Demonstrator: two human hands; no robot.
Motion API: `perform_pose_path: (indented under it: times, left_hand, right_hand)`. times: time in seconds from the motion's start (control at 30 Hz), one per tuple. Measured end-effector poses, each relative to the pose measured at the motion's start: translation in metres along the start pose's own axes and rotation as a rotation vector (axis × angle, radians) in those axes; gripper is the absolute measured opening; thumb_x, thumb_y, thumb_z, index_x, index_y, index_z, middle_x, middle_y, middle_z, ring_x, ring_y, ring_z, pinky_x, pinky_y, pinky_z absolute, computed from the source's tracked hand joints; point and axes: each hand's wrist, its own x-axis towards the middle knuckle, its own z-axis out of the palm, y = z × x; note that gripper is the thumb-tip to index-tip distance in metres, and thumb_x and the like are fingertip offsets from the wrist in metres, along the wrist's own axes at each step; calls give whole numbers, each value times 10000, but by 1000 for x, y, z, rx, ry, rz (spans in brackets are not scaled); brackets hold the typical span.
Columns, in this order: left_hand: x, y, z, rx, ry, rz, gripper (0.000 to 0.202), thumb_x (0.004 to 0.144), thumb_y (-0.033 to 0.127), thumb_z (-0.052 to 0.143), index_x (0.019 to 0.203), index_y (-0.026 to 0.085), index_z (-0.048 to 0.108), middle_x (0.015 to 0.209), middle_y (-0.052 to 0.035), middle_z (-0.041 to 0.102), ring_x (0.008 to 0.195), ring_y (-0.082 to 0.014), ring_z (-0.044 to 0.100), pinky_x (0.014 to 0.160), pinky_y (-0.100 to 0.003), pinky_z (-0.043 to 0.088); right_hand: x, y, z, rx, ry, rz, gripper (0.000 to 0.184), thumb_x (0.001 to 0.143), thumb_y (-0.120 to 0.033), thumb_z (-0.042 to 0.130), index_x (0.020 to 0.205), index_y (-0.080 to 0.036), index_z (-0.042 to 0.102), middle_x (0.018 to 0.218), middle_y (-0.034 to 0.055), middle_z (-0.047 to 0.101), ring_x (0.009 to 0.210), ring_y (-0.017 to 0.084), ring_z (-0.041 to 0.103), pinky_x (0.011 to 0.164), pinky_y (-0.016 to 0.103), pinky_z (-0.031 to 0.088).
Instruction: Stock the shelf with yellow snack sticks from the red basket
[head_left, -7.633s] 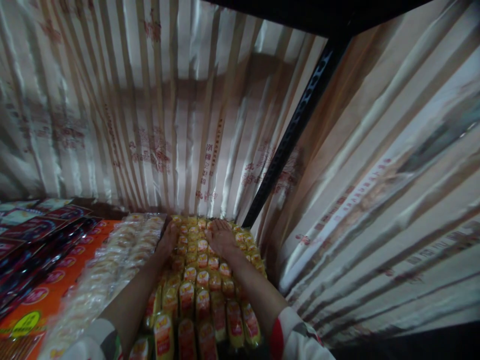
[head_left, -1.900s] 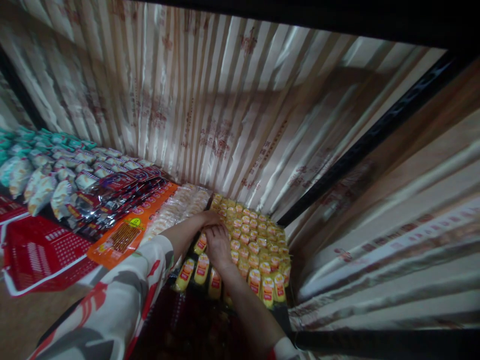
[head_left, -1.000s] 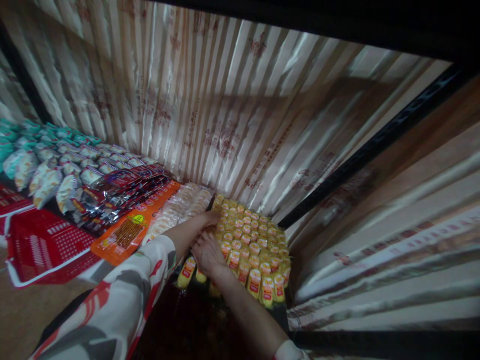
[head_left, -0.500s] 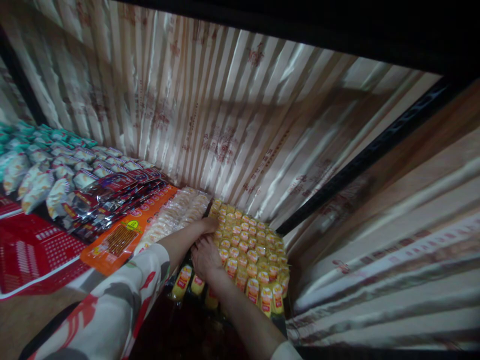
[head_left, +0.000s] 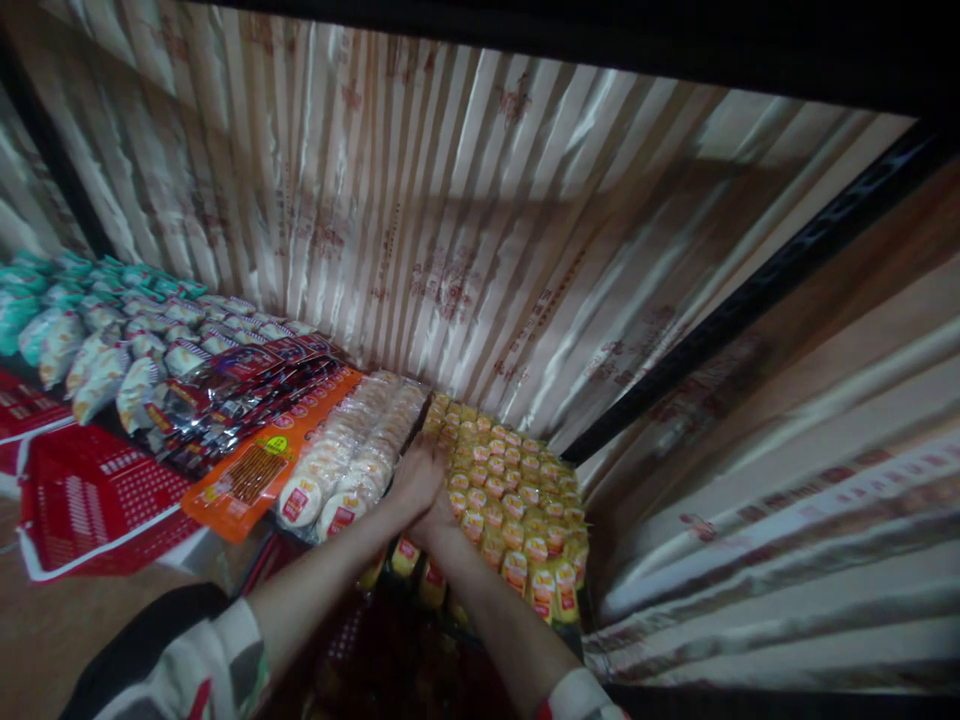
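Note:
My left hand (head_left: 421,476) reaches in over the left edge of a block of small yellow packaged snacks (head_left: 495,480) with red-and-white labels. Close against it, partly behind its wrist, is my right hand (head_left: 439,515). The hands overlap at the border between the yellow packs and a double row of white round snacks (head_left: 341,475) in clear wrap. My fingers are hidden and blurred, so whether either hand grips a pack does not show. At the front left of the block, a few yellow packs (head_left: 406,556) stand beneath my forearms.
Left of the white snacks lie an orange snack bag (head_left: 259,475), dark shiny packets (head_left: 217,395), white bags (head_left: 101,375) and teal bags (head_left: 26,280). A red basket (head_left: 97,500) stands below at left. Behind hangs a pleated printed curtain (head_left: 442,200); a dark metal post (head_left: 720,320) slants at right.
My left hand has drawn back nearer to me, and my right hand has shifted slightly right, so they now overlap. The left forearm uncovers the front white snacks. The view has shifted slightly.

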Motion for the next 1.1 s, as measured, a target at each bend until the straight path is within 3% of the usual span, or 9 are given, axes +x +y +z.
perform_pose_path:
  times: [0.1,0.23,0.37,0.5,0.63,0.8,1.0,1.1]
  left_hand:
    - [-36,-11,4,-133,18,-122,496,918,303,268,1335,81,418,1446,-142,389,1369,-207,304,1155,-356,190]
    - [-57,-26,8,-257,69,-221,548,921,282,266,1388,-1,298,1500,-178,254,1406,-199,202,1171,-345,114]
    - [-55,-35,7,-315,106,-292,490,935,298,235,1337,59,382,1455,-163,365,1363,-196,314,1151,-355,201]
    - [-54,-44,10,-331,162,-242,444,920,274,259,1291,114,443,1381,-122,479,1310,-180,402,1129,-332,255]
    - [-55,-51,17,-332,185,-196,467,880,213,299,1319,109,421,1385,-111,478,1314,-193,396,1139,-348,243]
    - [-47,-64,25,-409,73,-244,470,889,174,262,1330,121,415,1426,-80,434,1336,-170,363,1146,-331,240]
    - [-37,-75,32,-461,25,-222,476,938,248,191,1315,78,424,1433,-111,416,1350,-132,336,1152,-306,203]
    - [-36,-78,33,-446,10,-204,504,946,282,164,1336,78,409,1444,-111,399,1354,-124,325,1147,-293,202]
  right_hand:
    - [-2,6,6,17,35,53,426,810,-38,389,1122,-225,610,1121,55,660,1141,229,531,1033,417,379]
    - [-1,8,-7,52,-49,-93,368,813,-101,475,1142,-213,595,1143,73,646,1171,212,505,1111,427,269]
    - [0,4,-23,34,-98,-108,339,820,-138,497,1144,-179,586,1118,94,648,1162,215,496,1135,462,174]
    - [2,0,-30,67,-84,-31,273,863,-131,446,1090,-173,591,1085,78,648,1121,193,507,1105,402,253]
    - [3,-2,-33,47,-64,-33,238,860,-127,459,1056,-170,587,1089,88,633,1090,206,507,1062,389,317]
    - [3,-3,-33,44,-56,-6,287,828,-109,493,1100,-157,569,1120,112,621,1114,216,499,1048,395,329]
    - [4,-1,-37,143,-79,-3,374,811,-141,498,1182,-126,545,1199,138,592,1186,234,464,1056,419,332]
    - [0,3,-47,210,-1,-17,407,824,-165,475,1226,-113,520,1302,148,527,1283,246,372,1072,450,317]
